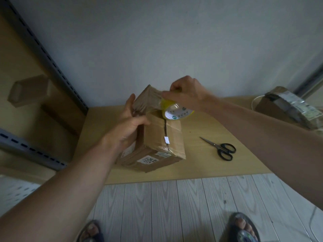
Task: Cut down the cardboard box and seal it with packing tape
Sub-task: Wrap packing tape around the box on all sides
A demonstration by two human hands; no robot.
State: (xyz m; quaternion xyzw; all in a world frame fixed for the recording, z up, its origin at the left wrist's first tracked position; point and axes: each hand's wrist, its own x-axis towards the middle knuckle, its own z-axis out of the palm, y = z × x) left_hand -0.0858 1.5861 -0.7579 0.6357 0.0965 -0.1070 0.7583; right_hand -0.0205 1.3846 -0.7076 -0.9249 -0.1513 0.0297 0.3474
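Observation:
A brown cardboard box (160, 137) stands on the low wooden table (201, 165), tipped up at its far end, with a dark seam and a small white label on its top face. My left hand (129, 123) grips the box's left side, thumb across the top. My right hand (187, 93) holds a yellowish roll of clear packing tape (174, 110) against the box's far upper end. A strip of clear tape lies stretched over the far flap (148, 100).
Black-handled scissors (222, 148) lie shut on the table to the right of the box. A taped parcel (286, 109) with a white cable sits at the table's far right. Metal shelving with cardboard boxes (29, 89) stands to the left. My sandalled feet rest on the pale plank floor.

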